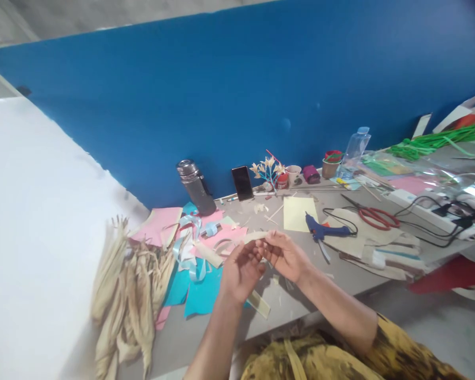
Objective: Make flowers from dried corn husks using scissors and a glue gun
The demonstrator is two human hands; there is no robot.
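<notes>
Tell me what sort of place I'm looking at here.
Most likely a craft work table against a blue partition. Signs: a blue glue gun, red-handled scissors, coloured paper sheets and dried husks. Both hands hold a pale strip.

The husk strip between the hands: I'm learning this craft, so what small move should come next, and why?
Probably draw the pale husk strip taut. Both the left hand and right hand pinch it above the table, and it looks slightly bowed, so straightening it seems sensible before shaping.
</notes>
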